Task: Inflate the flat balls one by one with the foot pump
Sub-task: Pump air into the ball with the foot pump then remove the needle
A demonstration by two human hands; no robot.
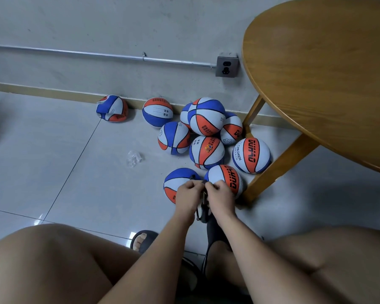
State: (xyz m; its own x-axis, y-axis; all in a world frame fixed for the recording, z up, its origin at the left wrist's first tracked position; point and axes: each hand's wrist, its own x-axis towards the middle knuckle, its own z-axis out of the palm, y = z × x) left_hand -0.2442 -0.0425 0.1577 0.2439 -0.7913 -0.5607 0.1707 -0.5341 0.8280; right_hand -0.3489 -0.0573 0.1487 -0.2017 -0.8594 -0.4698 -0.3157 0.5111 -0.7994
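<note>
Several red, white and blue balls lie on the floor near the wall. The nearest ball (177, 183) sits just in front of my hands, with a dark hose end on its top. My left hand (188, 197) and my right hand (221, 197) are pinched together over a small part at the top of the black foot pump (203, 212), which stands between them and under my right foot. A crumpled flat ball (112, 108) rests alone against the baseboard at the left. What my fingers pinch is too small to name.
A round wooden table (316, 73) fills the upper right, its legs (279, 170) beside the balls. A clear plastic wrapper (133, 158) lies on the tiles. A metal socket box (226, 65) and conduit run along the wall. My knees frame the bottom.
</note>
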